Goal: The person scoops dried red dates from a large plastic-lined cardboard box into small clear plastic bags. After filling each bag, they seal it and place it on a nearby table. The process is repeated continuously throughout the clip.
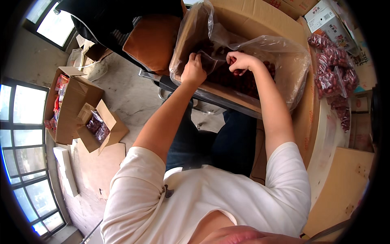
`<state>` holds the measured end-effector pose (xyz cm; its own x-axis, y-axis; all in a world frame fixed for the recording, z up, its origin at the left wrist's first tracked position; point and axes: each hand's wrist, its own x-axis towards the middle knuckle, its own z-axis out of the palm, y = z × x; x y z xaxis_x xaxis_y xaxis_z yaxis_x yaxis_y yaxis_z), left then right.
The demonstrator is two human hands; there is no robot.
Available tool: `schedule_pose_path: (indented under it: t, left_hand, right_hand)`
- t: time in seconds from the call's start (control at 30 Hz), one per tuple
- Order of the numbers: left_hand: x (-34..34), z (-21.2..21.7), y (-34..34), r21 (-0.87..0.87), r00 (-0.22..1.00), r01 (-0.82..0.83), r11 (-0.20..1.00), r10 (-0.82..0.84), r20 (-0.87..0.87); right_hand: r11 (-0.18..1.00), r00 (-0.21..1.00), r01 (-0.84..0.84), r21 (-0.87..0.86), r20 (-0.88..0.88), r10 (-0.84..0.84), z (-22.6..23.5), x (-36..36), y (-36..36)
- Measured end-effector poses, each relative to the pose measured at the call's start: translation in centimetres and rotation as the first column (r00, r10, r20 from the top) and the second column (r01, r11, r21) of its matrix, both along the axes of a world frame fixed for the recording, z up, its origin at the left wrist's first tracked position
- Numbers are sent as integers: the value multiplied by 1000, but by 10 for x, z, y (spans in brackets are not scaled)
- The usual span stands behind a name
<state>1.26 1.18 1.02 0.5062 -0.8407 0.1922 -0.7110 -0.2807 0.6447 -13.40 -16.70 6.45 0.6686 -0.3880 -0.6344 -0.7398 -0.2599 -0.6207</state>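
So the right hand (242, 62) is closed around a few red dates (236, 72), fingers curled in with the dates poking out between them. It's right over the loose pile (248, 85), which sits inside a big cardboard box (254, 14) lined with a clear plastic liner (280, 44). The left hand (194, 72) is at the near left side of that box, fingers bent down by some see-through plastic; honestly can't tell if it's actually pinching it. Just left of the box there's an orange-brown cushion (152, 42). Off to the right, bagged dates (328, 83) are heaped beside a white carton (330, 24). Over on the floor at left, a tall open box (77, 99) stands next to a smaller one (115, 125) holding dark packs (97, 127).
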Motion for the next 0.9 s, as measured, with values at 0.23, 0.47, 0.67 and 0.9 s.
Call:
schedule_pose_path:
  t: [0.23,0.47,0.67,0.9]
  left_hand:
    - [3,-10,-6,-20,1000,21,1000,-20,18]
    - [4,-18,-8,-169,996,92,981,-90,22]
    - [3,-6,-3,-173,993,113,978,-119,-22]
    - [5,-10,-5,-169,995,97,981,-99,0]
  right_hand:
    - [966,954,-143,217,288,76,66,32,36]
    - [923,991,-30,384,132,-23,36,64,34]
    - [952,997,22,305,65,-44,14,67,29]
    - [965,994,37,259,88,-62,1,69,21]
